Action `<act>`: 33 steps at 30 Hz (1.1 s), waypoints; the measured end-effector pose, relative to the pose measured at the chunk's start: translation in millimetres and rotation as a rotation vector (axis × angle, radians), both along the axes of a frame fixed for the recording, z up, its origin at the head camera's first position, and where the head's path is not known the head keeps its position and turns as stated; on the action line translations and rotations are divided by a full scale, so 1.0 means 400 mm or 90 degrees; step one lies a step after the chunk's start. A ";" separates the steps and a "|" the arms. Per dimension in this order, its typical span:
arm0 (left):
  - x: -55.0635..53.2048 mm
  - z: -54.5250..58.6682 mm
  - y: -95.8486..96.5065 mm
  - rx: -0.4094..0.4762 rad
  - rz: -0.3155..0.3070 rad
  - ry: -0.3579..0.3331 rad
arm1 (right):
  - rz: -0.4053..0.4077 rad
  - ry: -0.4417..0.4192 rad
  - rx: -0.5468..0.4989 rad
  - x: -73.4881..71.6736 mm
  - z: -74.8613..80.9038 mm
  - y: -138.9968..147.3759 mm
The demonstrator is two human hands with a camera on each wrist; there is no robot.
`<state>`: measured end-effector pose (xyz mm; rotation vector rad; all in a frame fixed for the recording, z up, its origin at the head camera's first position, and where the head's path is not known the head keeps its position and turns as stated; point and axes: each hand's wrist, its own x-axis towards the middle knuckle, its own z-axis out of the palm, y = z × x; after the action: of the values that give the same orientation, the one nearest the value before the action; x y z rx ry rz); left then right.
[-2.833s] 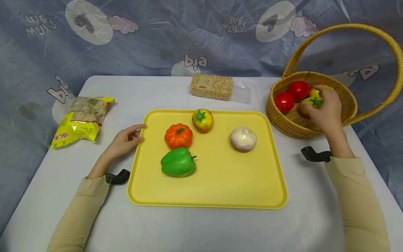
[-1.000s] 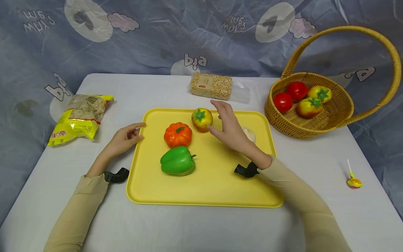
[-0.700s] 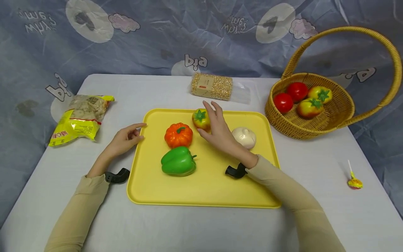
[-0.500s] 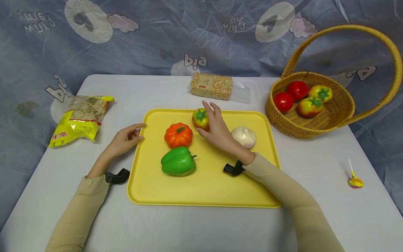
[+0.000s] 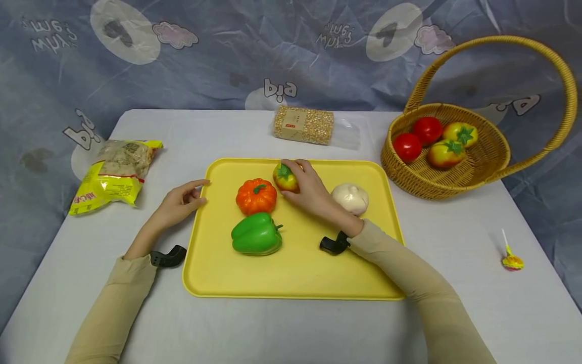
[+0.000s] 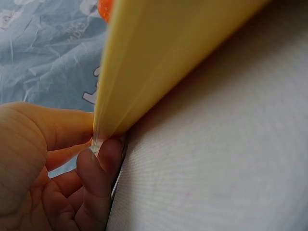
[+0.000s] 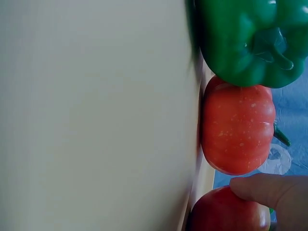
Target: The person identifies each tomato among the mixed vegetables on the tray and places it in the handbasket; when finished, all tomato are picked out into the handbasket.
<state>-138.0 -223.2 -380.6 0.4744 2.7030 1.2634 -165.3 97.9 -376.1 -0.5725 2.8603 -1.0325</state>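
My right hand [image 5: 309, 191] holds a yellow-red fruit [image 5: 283, 177] with a green star-shaped top, its thumb on the near side and fingers over the far side. In the right wrist view the fruit [image 7: 226, 211] looks red under a fingertip. To its left on the yellow tray [image 5: 300, 278] sit an orange pumpkin [image 5: 256, 197] and a green bell pepper [image 5: 257, 234]. A white garlic bulb [image 5: 351, 198] lies behind the right wrist. At the tray's left rim, my left hand [image 5: 179, 205] pinches the edge; the left wrist view shows its fingers [image 6: 91, 173] curled there.
A wicker basket [image 5: 418, 184] at the right holds two red tomatoes [image 5: 417, 139] and two yellow-red fruits [image 5: 447, 153]. A lollipop [image 5: 512, 262] lies at the right. A bag of grains [image 5: 311, 125] lies behind the tray, a yellow snack bag [image 5: 113, 177] at the left.
My right hand has left a yellow-red fruit in the basket, crossed left over the tray, and its fingers have closed around the fruit there. The left hand stays at the rim.
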 end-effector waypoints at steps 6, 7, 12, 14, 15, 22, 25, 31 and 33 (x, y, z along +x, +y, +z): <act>0.006 0.004 0.001 -0.009 0.005 0.000 | 0.012 -0.002 0.017 0.017 0.019 0.005; 0.007 0.004 0.002 -0.009 0.006 -0.001 | 0.012 -0.003 0.017 0.020 0.024 0.006; 0.009 0.008 0.002 -0.011 0.010 0.000 | 0.017 0.002 0.011 0.041 0.053 0.019; 0.009 0.008 0.002 -0.012 0.012 0.001 | 0.022 0.004 0.007 0.049 0.062 0.026; 0.009 0.008 0.002 -0.013 0.012 0.000 | 0.023 0.004 0.006 0.053 0.065 0.030; 0.007 0.007 0.003 -0.007 0.008 -0.002 | 0.035 0.017 0.004 0.090 0.088 0.065; 0.006 0.007 0.004 -0.005 0.006 -0.004 | 0.039 0.027 0.000 0.106 0.102 0.084; -0.007 -0.018 -0.008 -0.006 0.007 -0.002 | 0.037 0.054 -0.011 0.131 0.128 0.129; -0.015 -0.035 -0.015 -0.007 0.006 0.000 | 0.036 0.069 -0.017 0.137 0.134 0.147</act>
<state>-144.0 -229.3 -394.6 0.4603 2.7147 1.2503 -110.5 156.7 -322.6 -0.7301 2.9073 -1.0640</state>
